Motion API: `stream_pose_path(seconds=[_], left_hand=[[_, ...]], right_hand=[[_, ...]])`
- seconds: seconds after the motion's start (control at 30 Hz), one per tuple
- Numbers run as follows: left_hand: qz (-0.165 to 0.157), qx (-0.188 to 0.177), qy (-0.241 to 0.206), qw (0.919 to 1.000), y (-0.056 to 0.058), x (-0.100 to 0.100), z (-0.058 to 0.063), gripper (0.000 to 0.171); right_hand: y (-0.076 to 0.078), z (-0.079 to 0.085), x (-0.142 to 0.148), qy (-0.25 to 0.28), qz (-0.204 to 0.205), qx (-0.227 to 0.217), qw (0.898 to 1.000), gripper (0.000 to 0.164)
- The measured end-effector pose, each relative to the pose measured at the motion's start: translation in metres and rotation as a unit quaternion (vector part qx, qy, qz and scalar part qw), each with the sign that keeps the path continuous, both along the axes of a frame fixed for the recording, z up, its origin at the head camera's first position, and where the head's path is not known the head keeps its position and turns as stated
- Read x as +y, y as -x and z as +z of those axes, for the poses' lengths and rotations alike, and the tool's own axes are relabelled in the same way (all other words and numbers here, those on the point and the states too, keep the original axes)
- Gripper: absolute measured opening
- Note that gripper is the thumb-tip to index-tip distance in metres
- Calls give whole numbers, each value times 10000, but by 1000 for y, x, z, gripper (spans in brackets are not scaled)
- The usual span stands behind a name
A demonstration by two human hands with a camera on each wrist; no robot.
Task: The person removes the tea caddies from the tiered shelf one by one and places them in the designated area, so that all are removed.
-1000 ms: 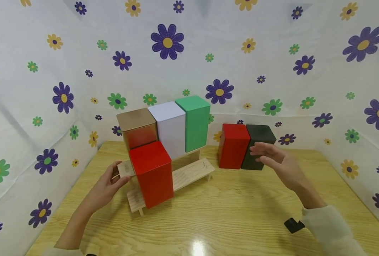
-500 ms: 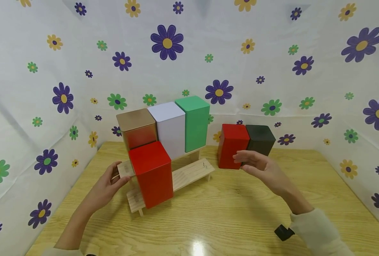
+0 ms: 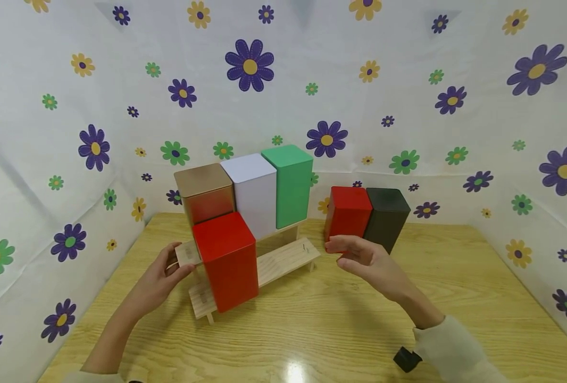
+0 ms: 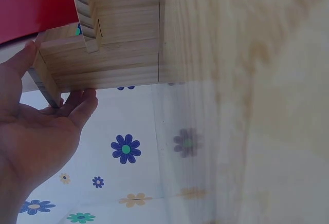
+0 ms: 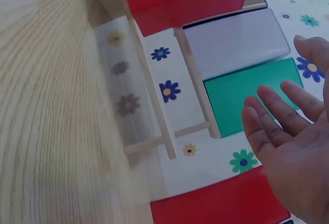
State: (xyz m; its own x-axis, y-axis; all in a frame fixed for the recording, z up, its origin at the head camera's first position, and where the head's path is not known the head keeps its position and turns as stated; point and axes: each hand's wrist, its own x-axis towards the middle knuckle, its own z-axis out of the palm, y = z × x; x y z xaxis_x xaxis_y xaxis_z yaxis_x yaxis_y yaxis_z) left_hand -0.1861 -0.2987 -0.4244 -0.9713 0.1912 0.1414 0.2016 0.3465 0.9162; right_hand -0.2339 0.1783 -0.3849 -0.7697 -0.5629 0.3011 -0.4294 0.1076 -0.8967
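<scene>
A two-step wooden stand is at the left of the table. My left hand grips the left end of its upper step, thumb and fingers around the board in the left wrist view. A brown box, a white box and a green box stand side by side on the upper step. On the lower step, at the left, stands a red box. My right hand holds nothing; it hovers over the table, fingers loosely bent, overlapping another red box in the head view.
Beside that second red box stands a black box, both on the wooden table near the back wall. A flower-patterned white sheet encloses the back and sides. The lower step's right part is bare board.
My right hand has moved left and nearer, from in front of the black box to in front of the red one. The left hand and the boxes stay in place.
</scene>
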Motion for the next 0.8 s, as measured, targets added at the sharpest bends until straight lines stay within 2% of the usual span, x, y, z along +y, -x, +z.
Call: stream_pose_path(seconds=[0.23, 0.5, 0.8], left_hand=[[-1, 50, 73, 10000, -2, 1, 1, 70], [51, 19, 55, 10000, -1, 0, 0, 70], [65, 6, 198, 9998, 0, -1, 0, 73]], right_hand=[[-1, -1, -24, 84, 193, -125, 9997, 40], [1, 1, -56, 49, 282, -51, 9996, 44], [7, 10, -96, 263, 557, 263, 9978, 48]])
